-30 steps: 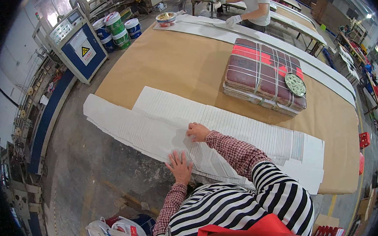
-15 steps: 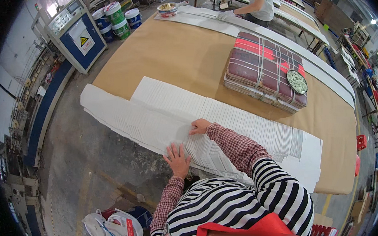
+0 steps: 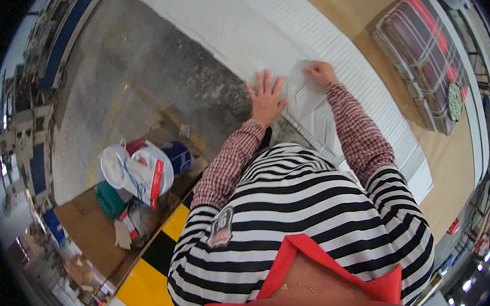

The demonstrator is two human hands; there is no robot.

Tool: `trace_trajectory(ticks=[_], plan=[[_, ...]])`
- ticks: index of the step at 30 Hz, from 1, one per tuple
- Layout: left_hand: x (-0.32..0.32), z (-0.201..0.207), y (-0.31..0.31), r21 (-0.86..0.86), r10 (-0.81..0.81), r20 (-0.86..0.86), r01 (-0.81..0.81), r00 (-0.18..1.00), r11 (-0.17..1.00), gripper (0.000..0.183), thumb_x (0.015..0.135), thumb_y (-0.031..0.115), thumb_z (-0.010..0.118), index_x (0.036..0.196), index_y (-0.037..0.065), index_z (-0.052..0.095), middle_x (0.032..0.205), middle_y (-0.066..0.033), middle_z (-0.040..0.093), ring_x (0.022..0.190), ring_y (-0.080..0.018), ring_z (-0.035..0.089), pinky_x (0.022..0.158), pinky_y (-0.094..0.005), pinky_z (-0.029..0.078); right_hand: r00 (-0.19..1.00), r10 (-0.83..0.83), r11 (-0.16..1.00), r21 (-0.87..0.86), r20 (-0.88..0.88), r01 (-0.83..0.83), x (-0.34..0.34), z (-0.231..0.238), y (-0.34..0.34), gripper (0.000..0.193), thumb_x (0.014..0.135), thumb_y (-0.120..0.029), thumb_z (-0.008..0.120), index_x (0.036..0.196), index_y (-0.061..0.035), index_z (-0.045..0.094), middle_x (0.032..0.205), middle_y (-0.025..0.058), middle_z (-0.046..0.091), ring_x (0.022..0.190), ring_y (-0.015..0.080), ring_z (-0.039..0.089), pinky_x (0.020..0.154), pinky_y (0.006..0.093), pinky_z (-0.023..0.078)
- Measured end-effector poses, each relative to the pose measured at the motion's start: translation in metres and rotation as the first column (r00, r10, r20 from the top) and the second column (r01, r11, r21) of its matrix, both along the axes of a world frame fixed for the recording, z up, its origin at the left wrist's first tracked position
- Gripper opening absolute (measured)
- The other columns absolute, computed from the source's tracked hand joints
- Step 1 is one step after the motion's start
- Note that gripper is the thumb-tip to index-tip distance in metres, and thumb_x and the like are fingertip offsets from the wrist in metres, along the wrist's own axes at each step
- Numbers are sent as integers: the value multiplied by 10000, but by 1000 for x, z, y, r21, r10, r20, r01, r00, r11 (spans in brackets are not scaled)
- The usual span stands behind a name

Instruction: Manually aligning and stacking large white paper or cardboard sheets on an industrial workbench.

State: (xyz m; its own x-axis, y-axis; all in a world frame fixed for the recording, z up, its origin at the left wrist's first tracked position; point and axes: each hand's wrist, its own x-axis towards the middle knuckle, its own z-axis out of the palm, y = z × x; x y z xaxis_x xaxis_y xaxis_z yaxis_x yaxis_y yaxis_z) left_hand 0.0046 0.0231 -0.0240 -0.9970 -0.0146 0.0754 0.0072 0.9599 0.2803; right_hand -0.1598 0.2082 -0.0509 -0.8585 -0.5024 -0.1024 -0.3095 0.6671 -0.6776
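Head view looked steeply down over the person's striped top and checked sleeves to two bare hands working on a long white ribbed sheet (image 3: 248, 28) that lay across the brown paper-covered surface (image 3: 454, 167), its near edge overhanging toward the concrete floor (image 3: 124, 88). The left hand (image 3: 267, 97) lay flat on the sheet close to that near edge, fingers (image 3: 261, 80) spread wide and palm down, a placing that looked meant to pin the material so it would not slide or lift. Just beside it and a little farther onto the surface, the right hand (image 3: 320, 74) had its fingers drawn together over a raised, slightly crumpled fold of the white sheet (image 3: 298, 80); whether they truly pinched the fold or only pressed on it could not be told. The fold stood between the two hands, touching the right one, so one hand seemed to anchor while the other shaped. Well beyond the right fingers, a maroon plaid cushion-like bundle (image 3: 428, 58) rested on the surface with a round green-patterned disc (image 3: 455, 102) on its end. Well apart from the left fingers, down on the floor, sat white plastic bags and a bucket (image 3: 141, 174).
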Motion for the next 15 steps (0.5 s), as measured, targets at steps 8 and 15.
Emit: trace_trajectory(ticks=[8, 15], plan=[[7, -1, -2, 16, -2, -32, 3, 999, 1000, 690, 803, 489, 451, 1335, 100, 247, 1401, -183, 105, 1279, -416, 42, 949, -641, 57, 999, -39, 999, 30, 29, 38, 15, 24, -9, 291, 738, -304, 621, 762, -23, 548, 584, 110, 466, 560, 222, 460, 552, 329, 391], [14, 1, 8, 12, -1, -28, 1, 1000, 1000, 711, 801, 476, 460, 1318, 30, 260, 1396, -201, 123, 1277, -428, 47, 963, -621, 58, 910, 132, 984, -57, -393, -167, -11, 41, -28, 177, 668, -103, 666, 784, -69, 537, 819, 60, 487, 691, 175, 516, 630, 291, 446]])
